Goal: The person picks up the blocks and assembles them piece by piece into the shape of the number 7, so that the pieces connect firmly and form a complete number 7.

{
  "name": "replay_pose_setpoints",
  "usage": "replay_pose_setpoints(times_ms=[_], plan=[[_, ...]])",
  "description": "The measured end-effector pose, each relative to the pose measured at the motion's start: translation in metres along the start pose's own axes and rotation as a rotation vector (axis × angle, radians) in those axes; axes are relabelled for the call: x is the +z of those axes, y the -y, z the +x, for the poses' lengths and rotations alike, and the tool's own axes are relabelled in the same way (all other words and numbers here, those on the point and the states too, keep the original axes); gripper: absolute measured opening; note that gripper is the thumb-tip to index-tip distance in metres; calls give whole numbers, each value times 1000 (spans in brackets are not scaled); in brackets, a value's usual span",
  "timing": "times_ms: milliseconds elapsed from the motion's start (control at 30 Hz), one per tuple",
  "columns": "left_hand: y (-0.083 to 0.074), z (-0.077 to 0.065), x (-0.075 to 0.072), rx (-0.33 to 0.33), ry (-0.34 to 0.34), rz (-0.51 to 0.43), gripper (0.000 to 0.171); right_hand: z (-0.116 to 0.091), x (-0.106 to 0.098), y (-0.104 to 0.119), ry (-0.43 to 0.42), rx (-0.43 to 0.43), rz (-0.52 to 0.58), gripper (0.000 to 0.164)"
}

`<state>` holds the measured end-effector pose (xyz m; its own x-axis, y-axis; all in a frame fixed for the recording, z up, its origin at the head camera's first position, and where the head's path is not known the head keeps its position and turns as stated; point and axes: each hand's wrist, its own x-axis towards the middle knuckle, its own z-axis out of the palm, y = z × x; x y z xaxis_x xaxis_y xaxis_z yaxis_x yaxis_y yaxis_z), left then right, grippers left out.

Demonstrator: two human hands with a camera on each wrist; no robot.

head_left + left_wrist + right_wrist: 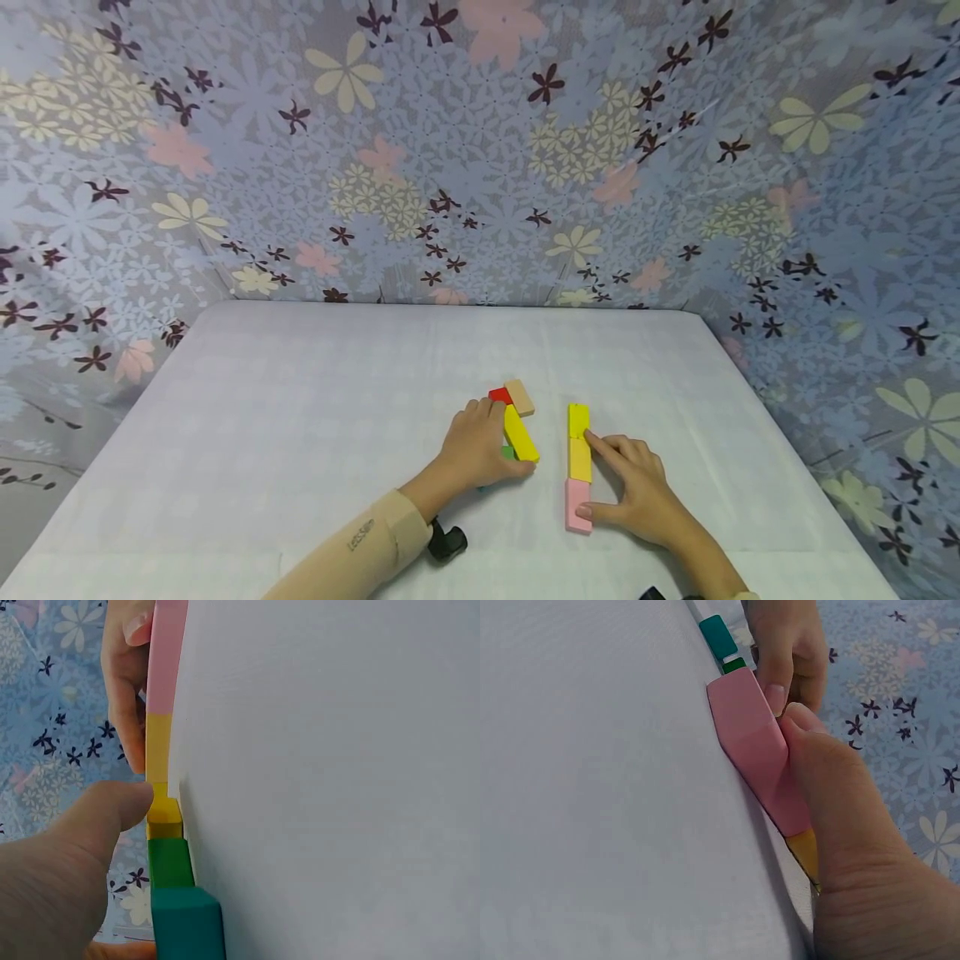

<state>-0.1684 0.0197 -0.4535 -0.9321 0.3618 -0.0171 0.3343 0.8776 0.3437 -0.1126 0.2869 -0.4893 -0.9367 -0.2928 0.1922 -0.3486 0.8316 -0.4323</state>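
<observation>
My left hand [476,446] pinches a long yellow block [521,433] lengthwise, its thumb at the near end and fingertips at the far end. Under and beside that hand a green block [508,452] shows partly, and a teal block [187,922] appears in the left wrist view. To the right, a bright yellow block [578,417], an orange-yellow block [579,460] and a pink block [577,493] lie end to end in a straight row. My right hand [637,492] rests along the row, index fingertip at the bright yellow block and thumb on the pink one.
Just beyond my left hand, a red block [499,395] lies against a tan wooden block [520,397]. A white cloth covers the table [337,375]. Flowered fabric [465,167] hangs behind the far edge and down the right side.
</observation>
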Motion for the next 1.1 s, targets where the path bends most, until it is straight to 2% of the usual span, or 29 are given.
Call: replay_pose_setpoints(times_ms=[600,933,1100], plan=[[0,3,-1,9,10,38,97,0,1,0,-5,-14,-3,102],[1,7,1,10,26,13,97,0,1,-1,-4,-10,2,100],[2,8,2,23,-9,-32,92,0,1,-1,0,-4,-2,100]])
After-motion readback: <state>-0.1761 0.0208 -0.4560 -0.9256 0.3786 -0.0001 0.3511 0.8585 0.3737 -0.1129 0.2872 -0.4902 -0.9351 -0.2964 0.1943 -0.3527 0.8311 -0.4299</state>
